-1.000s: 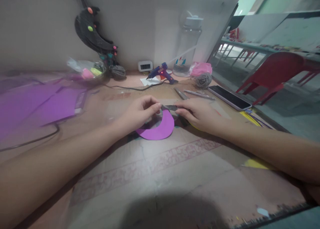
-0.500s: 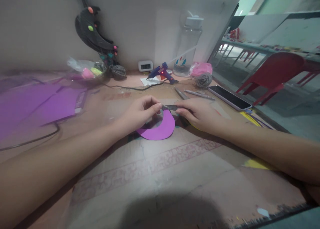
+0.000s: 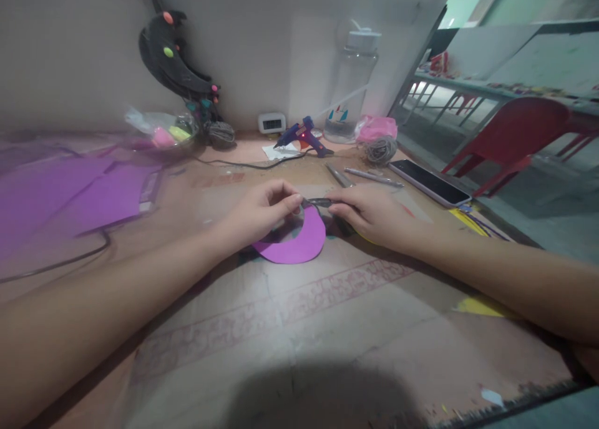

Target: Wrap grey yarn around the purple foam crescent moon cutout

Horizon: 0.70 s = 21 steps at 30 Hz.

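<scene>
A flat purple crescent-shaped piece [image 3: 304,245] lies low over the table, curving below my fingers. Thumb and forefinger of my left hand [image 3: 271,210] pinch together at its upper end, and that hand covers its left end. Between my two hands runs a narrow dark strip [image 3: 319,202] along the crescent's upper tip; its kind is too blurred to make out. My right hand [image 3: 369,213] is closed, with the strip's right end between thumb and fingers. Something dark, with a yellow edge near it, shows under the right hand, mostly hidden.
A blue glue gun [image 3: 304,135] with a lit red light stands behind my hands, near a clear bottle [image 3: 350,92]. Pens [image 3: 374,177] and a phone [image 3: 430,182] lie to the right. Purple sheets [image 3: 75,192] cover the left. A dark crescent ornament [image 3: 168,57] hangs behind.
The purple crescent has shifted very slightly left, and the dark strip between my fingers looks a little turned. Both hands stay almost in place.
</scene>
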Motion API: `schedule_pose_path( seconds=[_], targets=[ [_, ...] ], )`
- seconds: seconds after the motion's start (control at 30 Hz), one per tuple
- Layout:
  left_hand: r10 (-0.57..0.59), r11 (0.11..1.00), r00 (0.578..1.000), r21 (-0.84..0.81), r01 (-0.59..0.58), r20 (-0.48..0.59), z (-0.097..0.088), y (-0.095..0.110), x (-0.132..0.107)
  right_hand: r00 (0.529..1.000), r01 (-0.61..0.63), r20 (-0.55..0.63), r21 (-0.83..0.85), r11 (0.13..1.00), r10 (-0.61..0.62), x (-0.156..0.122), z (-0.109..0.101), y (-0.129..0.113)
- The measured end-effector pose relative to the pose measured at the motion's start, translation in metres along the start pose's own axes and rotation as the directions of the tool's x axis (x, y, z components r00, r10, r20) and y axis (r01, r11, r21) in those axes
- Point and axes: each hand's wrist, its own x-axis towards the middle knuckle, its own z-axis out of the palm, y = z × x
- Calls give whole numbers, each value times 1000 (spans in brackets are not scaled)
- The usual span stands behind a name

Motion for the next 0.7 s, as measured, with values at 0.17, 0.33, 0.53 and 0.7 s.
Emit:
schedule_pose_path(
  seconds=[0.17, 0.33, 0.53, 0.7],
  targets=[
    [-22, 999, 1000, -42, 23, 18, 0, 1, 1, 1000, 5, -1, -10, 1000, -5, -1, 0, 1],
    [-23, 999, 1000, -37, 23, 19, 2, 5, 0, 1000, 0, 19, 14, 1000, -1, -1, -2, -1],
    [-31, 998, 999, -47, 33, 32, 2, 6, -1, 998, -55, -26, 52, 997, 56, -1, -2, -1],
    [-11, 999, 999, -45, 12, 32, 1, 3, 0, 999, -39, -12, 87, 995, 41, 0, -2, -1]
  ],
)
